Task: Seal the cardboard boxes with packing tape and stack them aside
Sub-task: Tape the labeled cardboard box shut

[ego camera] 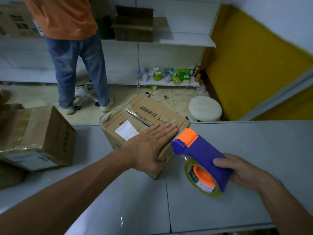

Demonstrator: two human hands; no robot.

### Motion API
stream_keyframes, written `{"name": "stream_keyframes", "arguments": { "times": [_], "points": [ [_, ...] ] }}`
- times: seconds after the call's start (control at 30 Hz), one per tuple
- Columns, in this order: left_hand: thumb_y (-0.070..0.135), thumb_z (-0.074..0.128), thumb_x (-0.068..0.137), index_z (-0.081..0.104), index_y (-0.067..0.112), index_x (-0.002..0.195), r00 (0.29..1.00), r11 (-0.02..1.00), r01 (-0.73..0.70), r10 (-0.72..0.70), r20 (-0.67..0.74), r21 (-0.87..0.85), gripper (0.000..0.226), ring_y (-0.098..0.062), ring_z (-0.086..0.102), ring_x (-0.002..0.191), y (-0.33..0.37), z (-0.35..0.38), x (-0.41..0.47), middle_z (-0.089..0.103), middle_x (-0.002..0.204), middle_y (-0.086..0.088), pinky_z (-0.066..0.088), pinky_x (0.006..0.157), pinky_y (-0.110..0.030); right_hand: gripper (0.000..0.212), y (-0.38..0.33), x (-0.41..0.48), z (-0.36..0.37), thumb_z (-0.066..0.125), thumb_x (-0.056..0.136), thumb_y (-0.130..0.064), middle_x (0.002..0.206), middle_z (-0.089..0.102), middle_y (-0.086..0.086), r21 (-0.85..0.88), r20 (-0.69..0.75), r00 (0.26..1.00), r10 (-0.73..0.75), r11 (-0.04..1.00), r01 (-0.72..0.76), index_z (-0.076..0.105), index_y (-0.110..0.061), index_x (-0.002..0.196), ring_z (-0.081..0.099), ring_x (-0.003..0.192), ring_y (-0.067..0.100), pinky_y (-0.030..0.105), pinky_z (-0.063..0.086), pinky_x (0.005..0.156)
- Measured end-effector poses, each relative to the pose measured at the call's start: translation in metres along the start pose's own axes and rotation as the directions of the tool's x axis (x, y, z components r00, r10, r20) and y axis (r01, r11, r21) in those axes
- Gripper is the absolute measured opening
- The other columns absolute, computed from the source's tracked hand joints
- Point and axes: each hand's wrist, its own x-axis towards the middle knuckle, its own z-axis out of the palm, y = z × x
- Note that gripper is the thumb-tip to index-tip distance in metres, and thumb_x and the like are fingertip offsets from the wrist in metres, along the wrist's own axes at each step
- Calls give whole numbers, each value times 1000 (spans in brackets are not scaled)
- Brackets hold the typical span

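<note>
A worn cardboard box (145,112) with black print and a white label lies on the grey table (237,209), poking over its far edge. My left hand (149,146) presses flat on the box's near top, fingers straight, thumb down the near side. My right hand (243,172) grips a purple and orange tape dispenser (201,155) with a roll of clear tape. Its toothed orange head sits at the box's right corner, by my left fingertips. A second box (42,138), wrapped in tape, rests on the table to the left.
A person in an orange shirt and jeans (74,53) stands at white shelves beyond the table. An open carton (135,26) sits on a shelf. Small packets (167,75) fill the lowest shelf. A white stool (205,109) and scissors (149,94) are on the floor.
</note>
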Motion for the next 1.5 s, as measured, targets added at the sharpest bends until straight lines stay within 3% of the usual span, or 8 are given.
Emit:
{"name": "stream_keyframes", "arguments": {
  "times": [0.33, 0.47, 0.63, 0.97, 1.17, 1.3, 1.4, 1.5],
  "points": [
    [49, 60, 79, -9, 24, 155, 1000, 998, -17, 19, 23, -61, 106, -3, -16, 147, -7, -5, 8, -13, 163, 7, -12, 121, -30, 78, 13, -33, 5, 95, 24, -51, 87, 73, 18, -55, -14, 996, 85, 995, -85, 78, -5, 85, 70, 70, 19, 23, 53, 60],
    [48, 62, 80, -10, 26, 154, 999, 997, -21, 23, 30, -68, 106, 0, -18, 146, -8, -7, 10, -17, 157, 13, -20, 115, -21, 79, 25, -46, -4, 95, 19, -52, 86, 74, 17, 1, -103, 994, 45, 999, -45, 79, -7, 83, 71, 69, 20, 22, 54, 58],
    [46, 69, 83, -9, 24, 155, 1000, 999, -21, 21, 1, -42, 108, 1, -19, 146, -7, -3, 10, -13, 161, 8, -21, 113, -18, 83, 17, -45, 1, 84, 38, -67, 95, 73, 21, -129, -129, 991, 42, 990, -59, 75, -5, 92, 68, 78, 24, 27, 49, 70],
    [50, 69, 82, -6, 23, 156, 999, 999, -21, 20, -26, -35, 108, 1, -17, 146, -7, 0, 6, -9, 163, 6, -19, 115, -19, 39, -29, -36, 5, 78, 70, -42, 83, 76, 11, -337, -190, 966, 178, 912, -234, 76, -7, 87, 71, 69, 20, 22, 49, 60],
    [54, 60, 78, -4, 23, 156, 999, 999, -34, 33, -28, -25, 105, 0, -15, 147, -11, 2, 11, -7, 163, 5, -18, 114, -16, 45, -49, 3, 10, 76, 68, -52, 75, 75, 8, -528, -346, 930, 121, 795, -299, 73, -9, 81, 70, 71, 24, 30, 45, 68],
    [58, 58, 78, -10, 28, 153, 999, 997, -45, 45, -10, -66, 106, 2, -17, 146, -11, 3, 10, -10, 162, 8, -20, 112, -16, 47, -7, -15, -11, 75, 71, -52, 64, 63, 5, -758, -478, 861, 173, 415, -504, 61, -9, 60, 57, 58, 19, 25, 37, 53],
    [60, 55, 77, -13, 32, 151, 999, 997, -46, 44, -32, -57, 104, 3, -18, 145, -17, 3, 12, -13, 160, 11, -21, 111, -15, 49, 13, -39, -33, 74, 75, -52, 62, 69, 8, -619, -562, 827, 22, 653, -437, 67, -5, 66, 64, 58, 20, 27, 39, 56],
    [62, 55, 77, -14, 30, 152, 999, 998, -46, 46, -22, -31, 107, 3, -20, 145, -14, 3, 13, -17, 159, 11, -24, 109, -13, 37, 39, -41, -26, 65, 83, -55, 67, 67, -1, -796, -512, 816, -268, 504, -335, 64, -18, 79, 64, 65, 16, 24, 43, 58]
  ]
}}
